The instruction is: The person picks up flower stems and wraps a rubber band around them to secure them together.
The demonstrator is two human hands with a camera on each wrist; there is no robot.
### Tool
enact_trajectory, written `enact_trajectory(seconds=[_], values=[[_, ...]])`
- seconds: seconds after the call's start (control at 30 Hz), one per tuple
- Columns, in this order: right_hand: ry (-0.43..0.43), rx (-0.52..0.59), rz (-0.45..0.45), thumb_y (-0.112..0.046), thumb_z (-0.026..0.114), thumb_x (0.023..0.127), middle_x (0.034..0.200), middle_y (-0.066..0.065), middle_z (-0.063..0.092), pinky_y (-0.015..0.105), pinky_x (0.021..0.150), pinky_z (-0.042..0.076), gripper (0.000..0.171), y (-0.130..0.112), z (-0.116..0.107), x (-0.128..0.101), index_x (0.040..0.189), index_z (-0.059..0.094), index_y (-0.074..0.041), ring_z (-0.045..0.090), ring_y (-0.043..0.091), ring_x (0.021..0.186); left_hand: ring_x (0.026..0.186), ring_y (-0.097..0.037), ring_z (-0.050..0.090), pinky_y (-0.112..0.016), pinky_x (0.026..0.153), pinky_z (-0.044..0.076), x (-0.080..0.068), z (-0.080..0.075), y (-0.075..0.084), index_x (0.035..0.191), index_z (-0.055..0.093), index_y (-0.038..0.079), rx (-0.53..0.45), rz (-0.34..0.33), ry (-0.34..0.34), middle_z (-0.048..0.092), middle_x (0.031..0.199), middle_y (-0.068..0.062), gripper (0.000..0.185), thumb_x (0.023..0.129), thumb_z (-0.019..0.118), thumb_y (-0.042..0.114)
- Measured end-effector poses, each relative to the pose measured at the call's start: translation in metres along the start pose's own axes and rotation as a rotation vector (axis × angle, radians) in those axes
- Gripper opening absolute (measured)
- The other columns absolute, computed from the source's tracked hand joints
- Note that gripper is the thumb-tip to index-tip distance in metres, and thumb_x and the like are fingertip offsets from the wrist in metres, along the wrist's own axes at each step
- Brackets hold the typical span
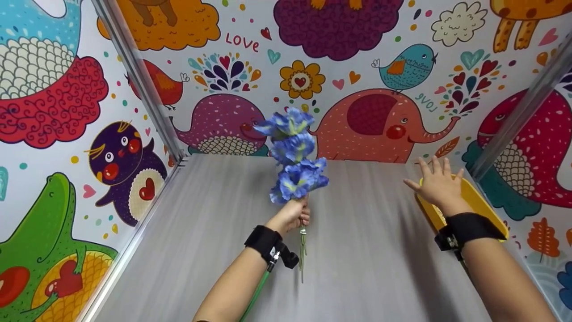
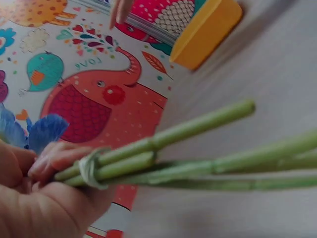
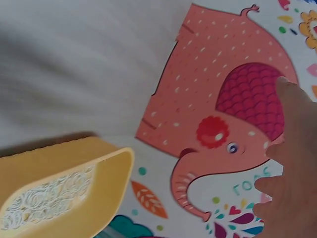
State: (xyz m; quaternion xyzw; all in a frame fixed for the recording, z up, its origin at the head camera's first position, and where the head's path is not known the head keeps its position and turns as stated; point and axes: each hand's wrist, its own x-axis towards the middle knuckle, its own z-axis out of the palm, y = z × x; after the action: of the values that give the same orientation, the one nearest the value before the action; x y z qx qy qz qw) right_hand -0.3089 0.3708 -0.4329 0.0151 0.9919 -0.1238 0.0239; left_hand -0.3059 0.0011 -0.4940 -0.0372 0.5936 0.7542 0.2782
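My left hand grips a bunch of blue artificial flowers upright, fingers curled round the stems just below the lowest bloom. In the left wrist view the green stems reach past the hand, and a pale rubber band circles them beside the fingers. Some stems end short, others run out of that view. On the right, my right hand is spread with straight fingers and holds nothing. It overlaps a yellow container in the head view. Many whitish rubber bands lie inside this container.
A grey wood-grain table lies under both hands. Panels with cartoon animals stand behind it and at both sides, framed by metal posts. A green cable runs from the left wrist strap along the forearm.
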Motion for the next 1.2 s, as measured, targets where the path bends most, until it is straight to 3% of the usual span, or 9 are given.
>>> enact_trajectory(seconds=[0.2, 0.53, 0.8, 1.2], values=[[-0.054, 0.023, 0.007, -0.073, 0.038, 0.089, 0.154, 0.032, -0.012, 0.075, 0.099, -0.020, 0.096, 0.011, 0.004, -0.001, 0.154, 0.004, -0.011, -0.017, 0.056, 0.138, 0.046, -0.001, 0.024, -0.016, 0.049, 0.027, 0.017, -0.001, -0.030, 0.072, 0.031, 0.014, -0.080, -0.096, -0.053, 0.025, 0.054, 0.009, 0.040, 0.108, 0.027, 0.032], [-0.185, 0.102, 0.026, -0.076, 0.034, 0.088, 0.152, 0.035, -0.013, 0.077, 0.097, -0.018, 0.100, 0.020, -0.005, 0.003, 0.154, -0.001, -0.009, -0.018, 0.060, 0.134, 0.047, -0.001, 0.024, -0.016, 0.051, 0.027, 0.034, 0.012, -0.076, 0.071, 0.032, 0.016, -0.106, -0.100, -0.077, 0.024, 0.055, 0.009, 0.039, 0.107, 0.030, 0.030], [-0.219, 0.108, -0.006, -0.071, 0.038, 0.091, 0.152, 0.036, -0.009, 0.078, 0.097, -0.016, 0.096, 0.015, -0.012, 0.008, 0.153, 0.006, -0.006, -0.015, 0.059, 0.136, 0.047, 0.000, 0.023, -0.015, 0.051, 0.026, 0.038, 0.019, -0.095, 0.073, 0.033, 0.016, -0.129, -0.124, -0.089, 0.024, 0.055, 0.010, 0.037, 0.107, 0.031, 0.028], [-0.191, 0.074, -0.008, -0.071, 0.039, 0.090, 0.152, 0.036, -0.007, 0.076, 0.099, -0.015, 0.097, 0.015, -0.017, 0.010, 0.153, 0.007, -0.004, -0.012, 0.059, 0.137, 0.048, 0.000, 0.023, -0.015, 0.053, 0.026, 0.051, 0.027, -0.109, 0.071, 0.034, 0.016, -0.137, -0.198, -0.088, 0.025, 0.055, 0.009, 0.039, 0.107, 0.030, 0.029]])
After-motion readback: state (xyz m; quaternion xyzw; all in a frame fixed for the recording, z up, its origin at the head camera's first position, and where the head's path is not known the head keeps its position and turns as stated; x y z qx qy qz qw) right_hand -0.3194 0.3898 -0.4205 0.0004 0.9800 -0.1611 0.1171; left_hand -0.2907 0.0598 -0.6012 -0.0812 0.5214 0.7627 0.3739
